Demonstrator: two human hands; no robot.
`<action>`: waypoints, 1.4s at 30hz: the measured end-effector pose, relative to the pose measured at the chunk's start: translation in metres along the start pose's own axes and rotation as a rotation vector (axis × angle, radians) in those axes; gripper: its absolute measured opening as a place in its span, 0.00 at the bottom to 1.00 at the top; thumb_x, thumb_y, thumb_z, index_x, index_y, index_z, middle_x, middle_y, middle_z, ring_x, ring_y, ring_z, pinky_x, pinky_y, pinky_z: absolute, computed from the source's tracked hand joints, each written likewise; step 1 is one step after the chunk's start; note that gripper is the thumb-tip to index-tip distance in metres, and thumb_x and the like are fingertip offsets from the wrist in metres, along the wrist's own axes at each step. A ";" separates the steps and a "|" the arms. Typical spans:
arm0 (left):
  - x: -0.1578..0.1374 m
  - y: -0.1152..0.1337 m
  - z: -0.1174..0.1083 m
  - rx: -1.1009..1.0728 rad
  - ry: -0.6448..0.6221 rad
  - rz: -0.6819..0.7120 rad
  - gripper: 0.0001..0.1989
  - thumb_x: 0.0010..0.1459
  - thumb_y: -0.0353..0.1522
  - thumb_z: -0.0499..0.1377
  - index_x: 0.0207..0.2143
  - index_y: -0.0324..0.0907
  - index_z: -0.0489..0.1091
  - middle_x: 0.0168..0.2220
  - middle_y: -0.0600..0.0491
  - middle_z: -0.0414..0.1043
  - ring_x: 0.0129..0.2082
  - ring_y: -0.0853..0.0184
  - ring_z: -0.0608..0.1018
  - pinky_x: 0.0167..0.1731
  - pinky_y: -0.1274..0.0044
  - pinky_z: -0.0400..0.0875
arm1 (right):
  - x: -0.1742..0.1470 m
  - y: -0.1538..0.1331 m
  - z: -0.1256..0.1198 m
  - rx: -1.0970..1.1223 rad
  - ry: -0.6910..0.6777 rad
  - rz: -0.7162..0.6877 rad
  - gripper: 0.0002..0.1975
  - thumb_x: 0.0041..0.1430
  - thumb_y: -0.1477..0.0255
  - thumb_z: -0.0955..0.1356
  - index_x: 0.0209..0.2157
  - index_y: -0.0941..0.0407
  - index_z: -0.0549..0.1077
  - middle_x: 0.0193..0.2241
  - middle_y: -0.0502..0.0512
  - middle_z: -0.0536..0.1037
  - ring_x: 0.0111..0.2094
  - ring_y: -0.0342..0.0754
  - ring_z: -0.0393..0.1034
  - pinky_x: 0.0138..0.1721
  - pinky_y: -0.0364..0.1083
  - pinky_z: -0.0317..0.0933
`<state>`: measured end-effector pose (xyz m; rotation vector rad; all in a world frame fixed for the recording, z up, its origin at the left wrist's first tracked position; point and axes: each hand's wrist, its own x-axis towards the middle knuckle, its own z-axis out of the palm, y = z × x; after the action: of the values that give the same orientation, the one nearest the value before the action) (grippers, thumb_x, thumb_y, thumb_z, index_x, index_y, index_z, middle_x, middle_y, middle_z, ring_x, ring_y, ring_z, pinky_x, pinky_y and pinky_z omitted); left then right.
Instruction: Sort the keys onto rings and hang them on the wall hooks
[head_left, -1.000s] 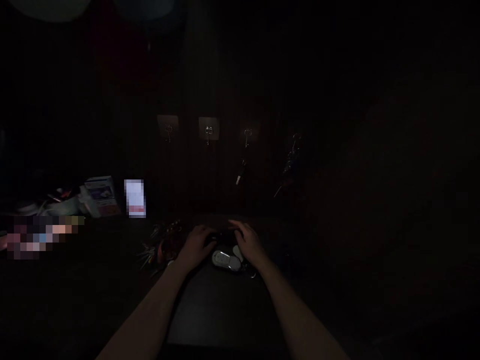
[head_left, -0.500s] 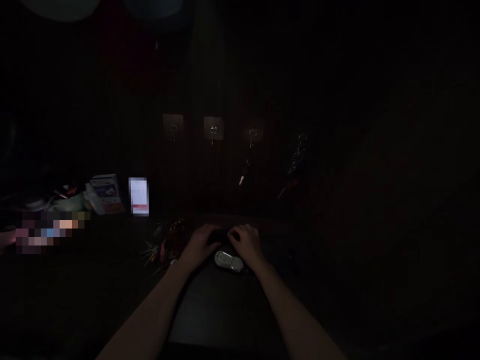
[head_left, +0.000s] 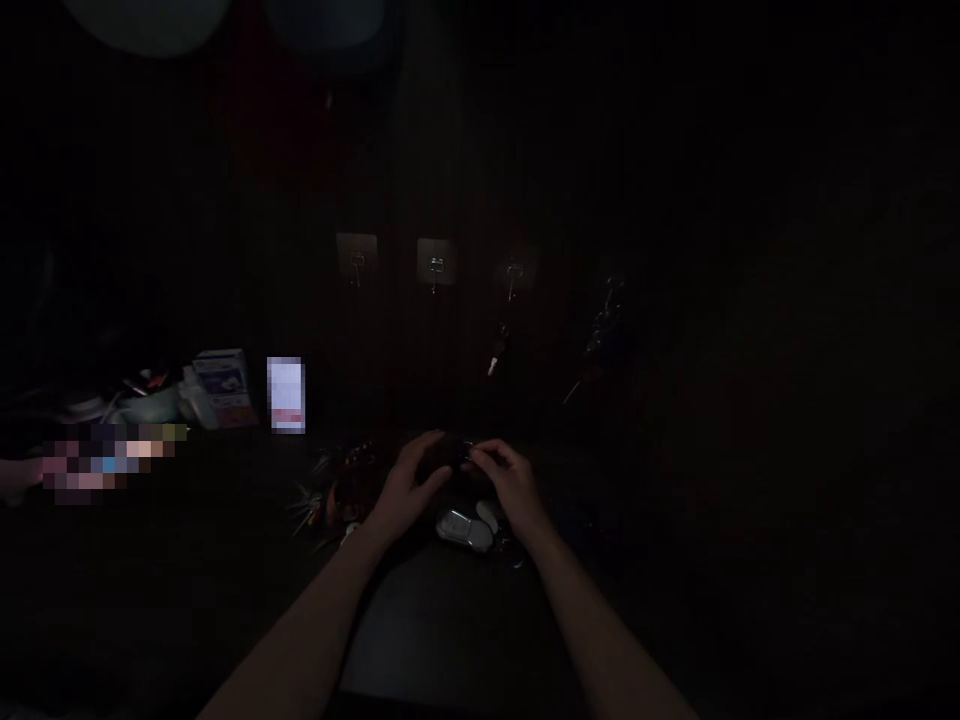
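The scene is very dark. My left hand is curled at the table, thumb and fingers around something dark that I cannot make out. Facing it, my right hand pinches a small item with a faint metallic glint, too dim to name. Between my wrists lies a pale remote-like fob, with a smaller light oval tag and a metal ring beside it. Left of my left hand is a bunch of keys with orange and red pieces among them.
Several wall hooks are fixed in a row ahead. A key hangs from one, and a key bunch from another at right. Small boxes and a bright blurred panel stand at left, near another person's hand.
The view has shifted slightly, so everything sits a little further right. My right hand has drawn slightly away from the fob, uncovering the oval tag and ring. Its fingers now pinch together.
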<state>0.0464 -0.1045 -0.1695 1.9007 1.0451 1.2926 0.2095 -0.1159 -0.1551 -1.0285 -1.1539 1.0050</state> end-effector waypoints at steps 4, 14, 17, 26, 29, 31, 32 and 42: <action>0.000 0.006 -0.002 -0.127 -0.080 -0.088 0.23 0.54 0.36 0.56 0.53 0.44 0.62 0.56 0.49 0.62 0.56 0.62 0.63 0.56 0.68 0.54 | -0.004 -0.004 0.003 0.099 -0.077 0.035 0.11 0.45 0.63 0.71 0.26 0.55 0.71 0.24 0.47 0.74 0.27 0.43 0.70 0.30 0.42 0.61; 0.000 0.018 -0.005 -0.343 -0.219 -0.197 0.21 0.51 0.39 0.59 0.47 0.43 0.66 0.47 0.50 0.70 0.49 0.61 0.70 0.50 0.70 0.62 | -0.002 0.002 0.003 0.113 -0.064 -0.010 0.11 0.47 0.62 0.70 0.28 0.55 0.71 0.25 0.48 0.72 0.26 0.42 0.66 0.29 0.41 0.60; 0.000 0.018 -0.005 -0.357 -0.205 -0.235 0.20 0.51 0.39 0.59 0.46 0.42 0.67 0.46 0.51 0.71 0.47 0.61 0.71 0.47 0.71 0.64 | -0.001 0.002 0.002 0.062 -0.011 -0.042 0.11 0.47 0.61 0.69 0.27 0.55 0.70 0.26 0.49 0.73 0.30 0.44 0.66 0.32 0.42 0.60; 0.002 0.005 0.003 -0.633 -0.234 -0.394 0.17 0.52 0.41 0.58 0.37 0.37 0.72 0.31 0.52 0.72 0.28 0.72 0.71 0.31 0.80 0.64 | 0.004 0.008 -0.002 0.008 0.051 -0.053 0.12 0.47 0.60 0.68 0.26 0.55 0.70 0.26 0.49 0.73 0.30 0.44 0.66 0.32 0.42 0.59; 0.002 0.005 0.003 -0.662 -0.237 -0.407 0.17 0.52 0.43 0.58 0.30 0.36 0.72 0.26 0.52 0.70 0.24 0.73 0.70 0.28 0.80 0.63 | 0.003 0.005 -0.002 -0.023 0.041 -0.044 0.12 0.47 0.60 0.69 0.26 0.55 0.70 0.25 0.48 0.72 0.29 0.44 0.66 0.32 0.42 0.58; 0.002 0.006 0.002 -0.676 -0.249 -0.418 0.18 0.52 0.44 0.58 0.30 0.35 0.72 0.26 0.52 0.70 0.24 0.72 0.70 0.28 0.79 0.63 | 0.002 0.004 -0.002 -0.024 0.036 -0.039 0.12 0.47 0.60 0.68 0.25 0.55 0.70 0.24 0.48 0.72 0.28 0.44 0.65 0.31 0.42 0.58; 0.001 0.007 0.002 -0.688 -0.252 -0.427 0.19 0.52 0.44 0.58 0.32 0.35 0.72 0.25 0.51 0.71 0.24 0.72 0.70 0.28 0.79 0.62 | 0.002 0.004 -0.002 -0.022 0.034 -0.035 0.12 0.47 0.60 0.68 0.26 0.55 0.70 0.24 0.48 0.72 0.28 0.44 0.65 0.30 0.41 0.58; 0.003 0.007 0.000 -0.829 -0.296 -0.534 0.21 0.51 0.45 0.58 0.32 0.33 0.73 0.25 0.48 0.74 0.23 0.71 0.72 0.27 0.78 0.63 | 0.001 0.004 0.000 0.085 0.032 0.050 0.11 0.43 0.62 0.70 0.22 0.56 0.70 0.19 0.44 0.68 0.22 0.40 0.60 0.25 0.40 0.52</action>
<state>0.0485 -0.1057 -0.1626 1.0402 0.6393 0.8855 0.2094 -0.1142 -0.1592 -1.0070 -1.0549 1.0644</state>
